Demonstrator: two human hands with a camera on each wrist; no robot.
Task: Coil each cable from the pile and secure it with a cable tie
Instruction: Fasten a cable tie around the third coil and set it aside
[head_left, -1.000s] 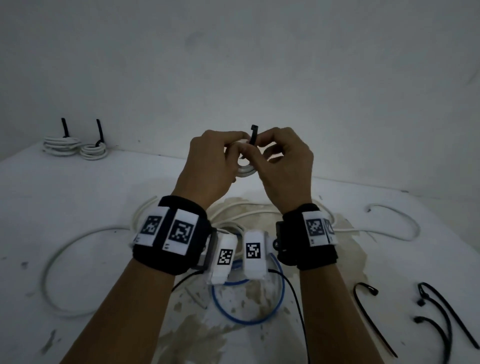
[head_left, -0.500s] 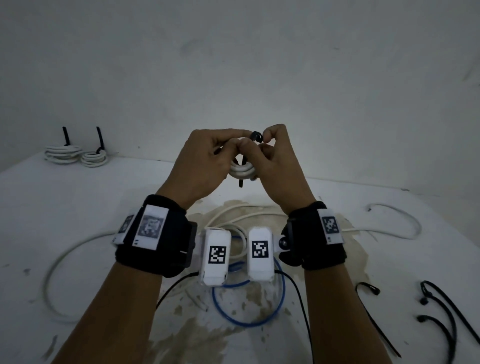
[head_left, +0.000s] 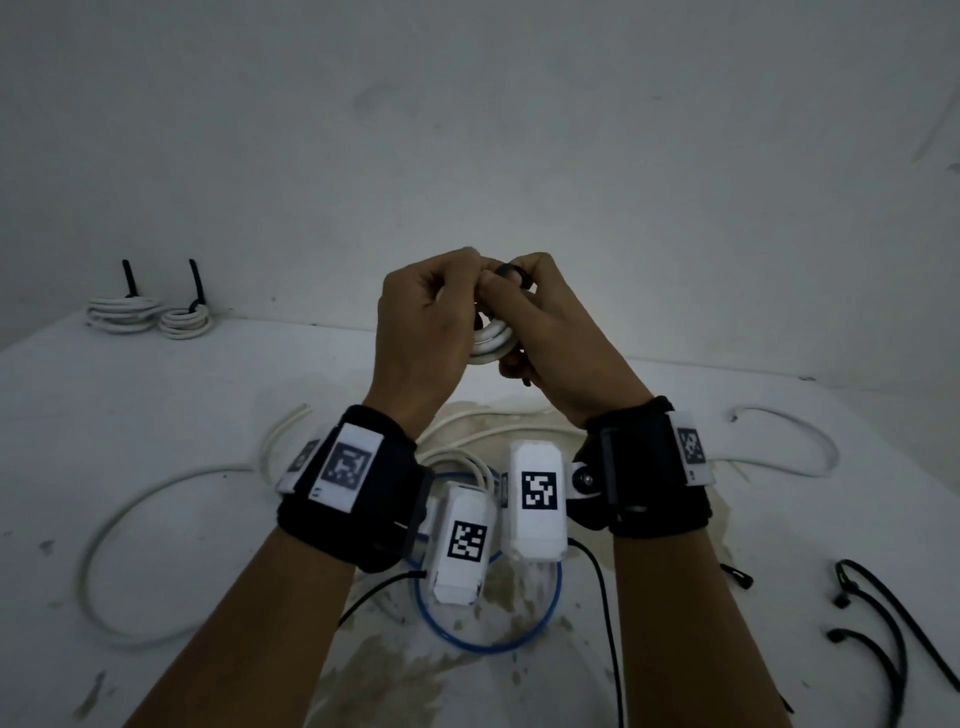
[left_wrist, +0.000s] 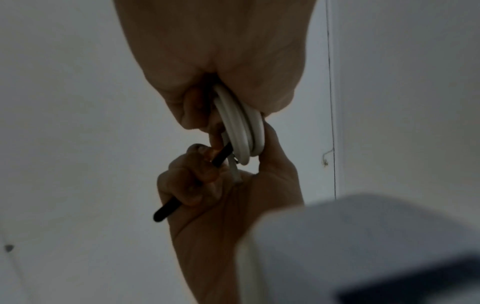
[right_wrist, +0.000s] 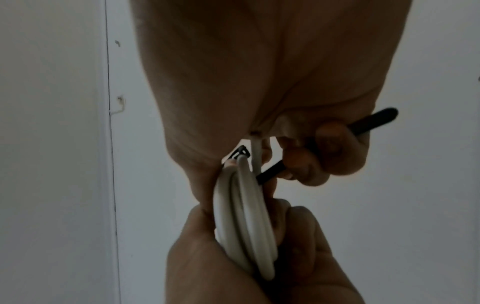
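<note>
From the head view we hold a white cable coil (head_left: 491, 340) above the table (head_left: 156, 415), our left hand (head_left: 423, 322) curled round it. At our left wrist, the right hand (left_wrist: 207, 185) grips the black cable tie (left_wrist: 166, 209). At our right wrist, that tie passes beside the coil.

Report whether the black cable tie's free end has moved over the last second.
Yes: the cable tie's tail swung from upright above the table's back edge to pointing down across it.

Bare makeshift workroom: plain white wall (head_left: 675, 156), stained white table (head_left: 156, 415), loose cables (head_left: 135, 519) strewn about.
</note>
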